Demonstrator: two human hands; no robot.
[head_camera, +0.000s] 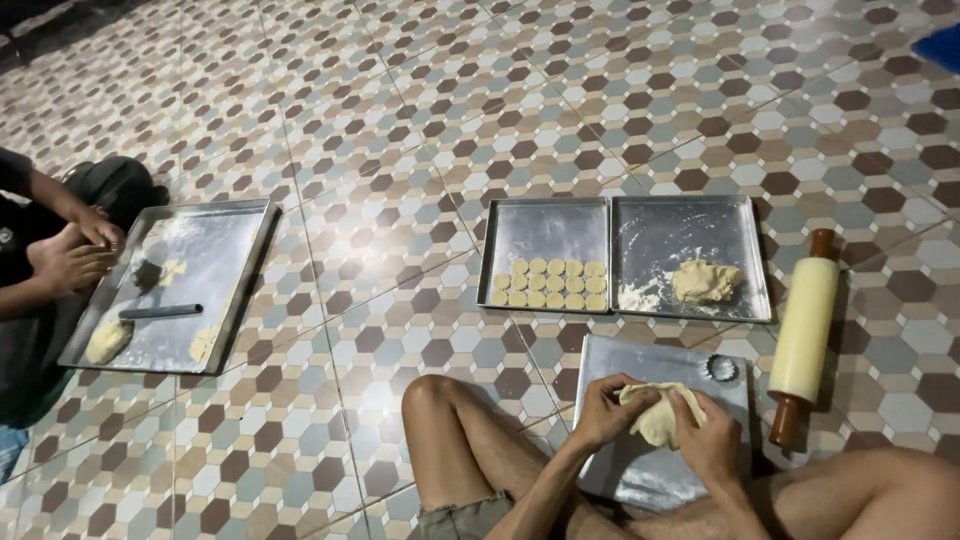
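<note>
I sit on a tiled floor with both hands pressed on a flat piece of pale dough (655, 415). My left hand (603, 408) grips its left edge and my right hand (708, 438) grips its right side. The dough hangs just above a metal tray (640, 475) between my knees. A small round fluted cutter (721, 368) lies on that tray's far right corner.
A rolling pin (803, 330) lies on the floor to the right. Two trays stand ahead: one (545, 230) with several round dough discs (550, 284), one (690, 225) with a dough lump (706, 281) and flour. At left another person's hands (80, 245) work over a large tray (215, 250).
</note>
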